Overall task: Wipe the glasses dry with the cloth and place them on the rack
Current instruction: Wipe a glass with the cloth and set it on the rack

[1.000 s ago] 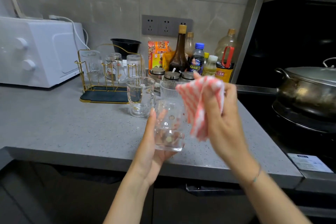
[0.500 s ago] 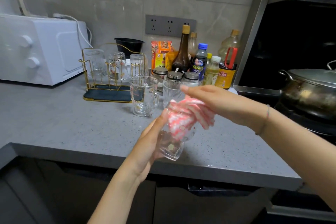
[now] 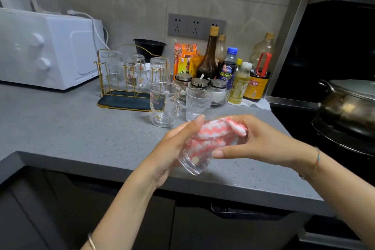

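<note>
Two grips on one glass, just above the near edge of the worktop (image 3: 71, 132). Left grip (image 3: 174, 148) is wrapped round the glass (image 3: 195, 165) from its left side. The glass is tilted, base low and toward the camera, mouth aimed at the right grip. Small printed spots show on the wall. Right grip (image 3: 261, 142) is closed on the pink-and-white cloth (image 3: 213, 135), fingers curled over the bunched end. The rest of the cloth is stuffed into the glass mouth and shows through the wall. Thin bracelet on each wrist.

Just beyond the grips, upright on the worktop: a glass mug (image 3: 165, 105) with its handle toward a ribbed tumbler (image 3: 196, 103). They stand close together; I can't tell if they touch.

Beyond and left of the left grip is the rack (image 3: 121, 100), gold wire on a dark tray. It carries three inverted glasses (image 3: 136, 71) in a row, the middle one with a cartoon print. A black bowl (image 3: 150, 46) sits behind it.

Straight beyond the grips is a cluster of lidded jars (image 3: 199, 83) and bottles (image 3: 209, 61) against the tiled wall, under a grey socket strip (image 3: 194, 26).

Far left of the left grip: white microwave (image 3: 46, 46), cable running up the wall. Right of the right grip, off the worktop: steel pot (image 3: 349, 107) with lid, on the hob.
</note>
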Motion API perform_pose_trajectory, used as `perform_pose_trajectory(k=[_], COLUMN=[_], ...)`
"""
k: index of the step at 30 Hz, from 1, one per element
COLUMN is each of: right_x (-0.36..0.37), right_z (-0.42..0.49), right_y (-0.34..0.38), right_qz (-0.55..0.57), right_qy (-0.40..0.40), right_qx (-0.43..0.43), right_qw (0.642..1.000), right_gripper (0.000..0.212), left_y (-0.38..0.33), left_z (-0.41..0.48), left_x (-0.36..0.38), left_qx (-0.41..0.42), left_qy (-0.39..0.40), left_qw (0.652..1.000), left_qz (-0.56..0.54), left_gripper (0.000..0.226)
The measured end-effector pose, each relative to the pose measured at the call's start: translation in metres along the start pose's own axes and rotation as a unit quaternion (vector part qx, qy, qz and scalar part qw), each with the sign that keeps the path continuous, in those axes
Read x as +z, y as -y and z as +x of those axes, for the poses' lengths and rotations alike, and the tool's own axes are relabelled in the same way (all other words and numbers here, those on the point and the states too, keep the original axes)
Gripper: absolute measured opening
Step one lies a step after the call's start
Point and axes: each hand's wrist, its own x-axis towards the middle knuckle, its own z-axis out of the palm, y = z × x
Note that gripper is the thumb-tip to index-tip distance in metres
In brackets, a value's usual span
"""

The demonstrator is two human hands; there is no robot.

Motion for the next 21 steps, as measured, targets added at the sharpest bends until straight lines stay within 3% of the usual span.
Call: perform_pose_trajectory(k=[7, 13, 16, 19, 21], right_x=[0.007, 0.006, 0.012, 0.016, 0.017], right_z=[-0.005, -0.006, -0.005, -0.006, -0.006], right_y=[-0.001, 0.000, -0.002, -0.006, -0.010], right_qz=[0.013, 0.010, -0.012, -0.039, -0.007], right_qy=[-0.070, -0.133, -0.095, -0.059, -0.060], right_qx=[-0.001, -0.015, 0.005, 0.036, 0.058], right_qw=[0.997, 0.991, 0.995, 0.997, 0.997], right_gripper=[0.028, 0.027, 0.030, 0.033, 0.037], left_y=[-0.005, 0.010, 0.013, 0.016, 0.018], left_z=[0.002, 0.001, 0.002, 0.009, 0.011], left_x=[0.001, 0.013, 0.025, 0.027, 0.027], left_qx=[-0.004, -0.025, -0.006, 0.037, 0.095], left_qy=[-0.011, -0.057, -0.118, -0.211, -0.240], left_qw=[1.000, 0.983, 0.985, 0.975, 0.966], left_qz=[0.001, -0.174, -0.126, -0.059, -0.009], left_gripper=[0.065, 0.071, 0.067, 0.091, 0.094])
